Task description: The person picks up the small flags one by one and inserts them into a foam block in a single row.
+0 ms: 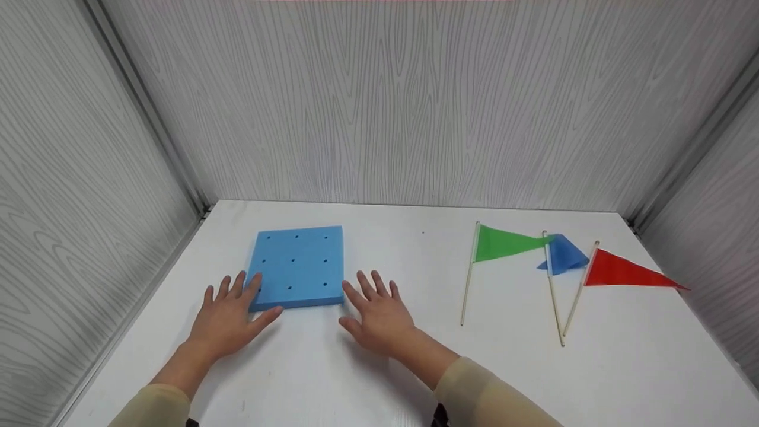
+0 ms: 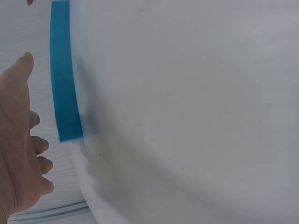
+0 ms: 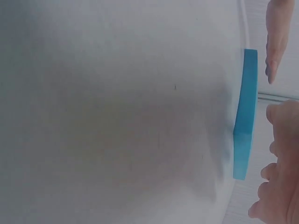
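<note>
A square light-blue block (image 1: 305, 270) with rows of small holes lies flat on the left part of the table. My left hand (image 1: 228, 320) hovers over its near left corner, fingers spread and holding nothing. At the near right corner is my right hand (image 1: 382, 317), also spread, its index fingertip overlapping the block's edge in the head view. Both wrist views show the block's side, a blue strip (image 2: 64, 74) in the left one and a similar blue edge (image 3: 246, 112) in the right one.
To the right lie three small flags on thin sticks: a green flag (image 1: 501, 243), a crumpled blue flag (image 1: 566, 255) and a red flag (image 1: 622, 270). The green tip overlaps the blue flag. Wood-grain panels (image 1: 403, 101) enclose the white table (image 1: 403, 249) at the back and sides.
</note>
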`<act>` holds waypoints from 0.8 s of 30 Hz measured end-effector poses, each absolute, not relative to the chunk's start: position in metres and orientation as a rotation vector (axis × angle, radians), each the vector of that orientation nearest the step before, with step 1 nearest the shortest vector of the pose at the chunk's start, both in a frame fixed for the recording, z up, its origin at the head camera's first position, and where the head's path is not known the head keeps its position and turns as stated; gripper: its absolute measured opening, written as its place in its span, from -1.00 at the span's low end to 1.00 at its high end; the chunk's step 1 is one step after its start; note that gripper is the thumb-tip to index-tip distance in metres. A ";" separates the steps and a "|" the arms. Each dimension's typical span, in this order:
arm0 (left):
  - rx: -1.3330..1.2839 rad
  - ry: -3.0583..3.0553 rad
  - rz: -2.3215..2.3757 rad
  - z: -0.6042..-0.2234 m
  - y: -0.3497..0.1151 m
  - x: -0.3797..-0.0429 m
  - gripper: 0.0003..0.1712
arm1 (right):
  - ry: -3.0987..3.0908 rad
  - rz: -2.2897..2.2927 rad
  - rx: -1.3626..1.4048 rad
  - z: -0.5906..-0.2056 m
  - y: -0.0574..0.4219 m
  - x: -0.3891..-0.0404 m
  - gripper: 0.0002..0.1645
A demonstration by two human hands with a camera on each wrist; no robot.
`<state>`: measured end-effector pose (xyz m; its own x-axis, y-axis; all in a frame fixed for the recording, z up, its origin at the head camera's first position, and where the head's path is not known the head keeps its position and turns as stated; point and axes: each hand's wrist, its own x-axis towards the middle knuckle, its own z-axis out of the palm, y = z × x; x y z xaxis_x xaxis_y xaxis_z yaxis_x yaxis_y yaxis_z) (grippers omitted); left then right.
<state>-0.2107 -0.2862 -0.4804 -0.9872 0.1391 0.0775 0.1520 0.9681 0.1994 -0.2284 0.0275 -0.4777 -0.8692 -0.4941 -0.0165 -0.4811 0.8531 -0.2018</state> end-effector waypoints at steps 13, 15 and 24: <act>-0.232 -3.085 -0.299 -0.492 -0.299 -0.206 0.17 | 2.936 -0.104 -0.857 -0.489 0.007 -0.233 -0.17; -0.237 -3.088 -0.297 -0.491 -0.298 -0.206 0.16 | 2.930 -0.121 -0.860 -0.490 0.008 -0.234 -0.17; -0.281 -3.080 -0.287 -0.491 -0.282 -0.207 0.14 | 2.931 -0.197 -0.886 -0.491 0.028 -0.233 -0.23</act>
